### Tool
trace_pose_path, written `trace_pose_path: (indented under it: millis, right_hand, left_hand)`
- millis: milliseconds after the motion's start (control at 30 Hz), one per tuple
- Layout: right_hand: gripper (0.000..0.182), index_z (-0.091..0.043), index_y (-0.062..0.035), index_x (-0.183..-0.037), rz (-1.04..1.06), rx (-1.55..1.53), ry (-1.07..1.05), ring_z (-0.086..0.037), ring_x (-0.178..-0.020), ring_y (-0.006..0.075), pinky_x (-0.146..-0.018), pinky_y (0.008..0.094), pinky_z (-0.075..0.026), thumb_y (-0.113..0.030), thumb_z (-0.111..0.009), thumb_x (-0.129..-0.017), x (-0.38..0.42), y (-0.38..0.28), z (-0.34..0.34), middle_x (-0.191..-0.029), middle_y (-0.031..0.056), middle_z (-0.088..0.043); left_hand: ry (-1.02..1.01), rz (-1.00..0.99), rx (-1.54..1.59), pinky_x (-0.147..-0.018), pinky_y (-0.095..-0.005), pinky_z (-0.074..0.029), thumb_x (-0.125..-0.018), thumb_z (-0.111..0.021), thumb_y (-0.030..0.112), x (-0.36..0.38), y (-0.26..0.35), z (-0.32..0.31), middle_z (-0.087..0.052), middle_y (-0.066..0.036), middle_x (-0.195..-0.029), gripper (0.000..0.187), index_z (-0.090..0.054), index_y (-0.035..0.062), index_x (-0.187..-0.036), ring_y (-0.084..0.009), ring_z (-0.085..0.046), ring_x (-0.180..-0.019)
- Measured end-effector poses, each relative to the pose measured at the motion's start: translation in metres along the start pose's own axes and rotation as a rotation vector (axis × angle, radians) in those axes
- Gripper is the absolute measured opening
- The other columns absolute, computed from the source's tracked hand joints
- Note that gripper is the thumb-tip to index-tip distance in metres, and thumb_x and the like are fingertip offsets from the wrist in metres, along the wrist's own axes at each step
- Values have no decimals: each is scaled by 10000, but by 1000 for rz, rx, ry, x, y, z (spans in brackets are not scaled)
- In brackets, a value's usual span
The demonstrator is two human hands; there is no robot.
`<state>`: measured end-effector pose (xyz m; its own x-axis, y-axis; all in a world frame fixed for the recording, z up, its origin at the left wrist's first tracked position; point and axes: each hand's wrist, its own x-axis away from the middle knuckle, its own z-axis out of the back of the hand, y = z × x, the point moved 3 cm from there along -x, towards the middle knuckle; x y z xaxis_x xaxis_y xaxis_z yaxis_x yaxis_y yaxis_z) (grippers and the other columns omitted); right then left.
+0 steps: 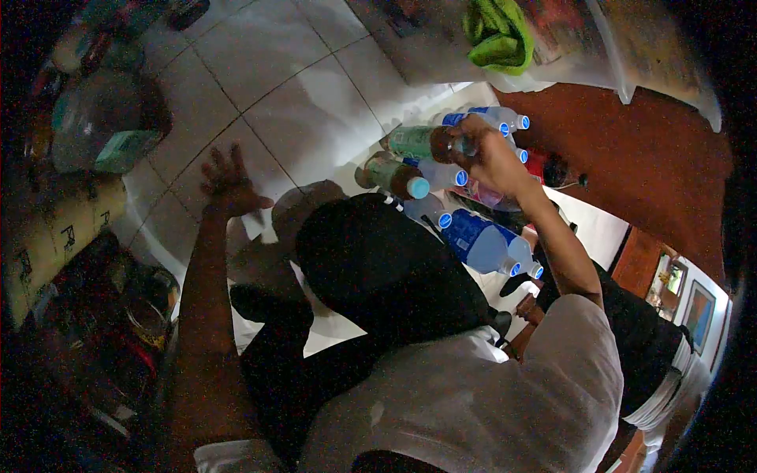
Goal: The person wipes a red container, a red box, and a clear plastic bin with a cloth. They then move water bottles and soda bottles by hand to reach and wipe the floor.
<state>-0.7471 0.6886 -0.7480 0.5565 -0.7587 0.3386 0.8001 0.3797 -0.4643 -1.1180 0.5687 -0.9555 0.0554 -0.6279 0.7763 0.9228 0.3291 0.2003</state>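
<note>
My right hand (489, 158) is closed around the neck end of a bottle of brown drink (414, 143) with a green label. Its fingers are partly blurred. Just beside it is a second brown drink bottle (386, 173) with a light blue cap. Several clear water bottles (481, 244) with blue caps and labels are grouped close around these two. My left hand (233, 185) is held out at the left, fingers spread and holding nothing, over the pale tiled floor (292, 87). A large dark rounded shape (386, 268) blocks the middle of the view.
A green cloth (501, 35) hangs at the top right, by a reddish-brown surface (631, 158). Along the left edge are a yellowish box (63, 236) and dim clutter. At the right shows what looks like another person in dark clothing (631, 339), with a hand (528, 309).
</note>
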Motion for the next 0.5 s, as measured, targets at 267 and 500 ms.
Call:
trace_pose_path:
  millis: [267,500]
  right_hand:
    - [331,-525,-7,-1020,35,108,-39,-561,-913,442,-801,454,-475,-103,-649,-729,-14,33,-54,-1051,235,-556]
    - [463,-502,-93,-1150,-16,622,-256,-572,-985,335,-714,447,-518,-360,-623,-792,-50,-43,-33,-1157,174,-534]
  left_hand:
    - [-18,15,-28,-974,-716,-43,-579,-786,535,0,1,3,277,-245,-1430,1362,235,164,-1402,-566,189,-1273]
    - [15,20,-37,-976,-723,-91,-458,-761,677,5,1,12,108,-263,-1474,1356,15,184,-1456,-550,108,-1304]
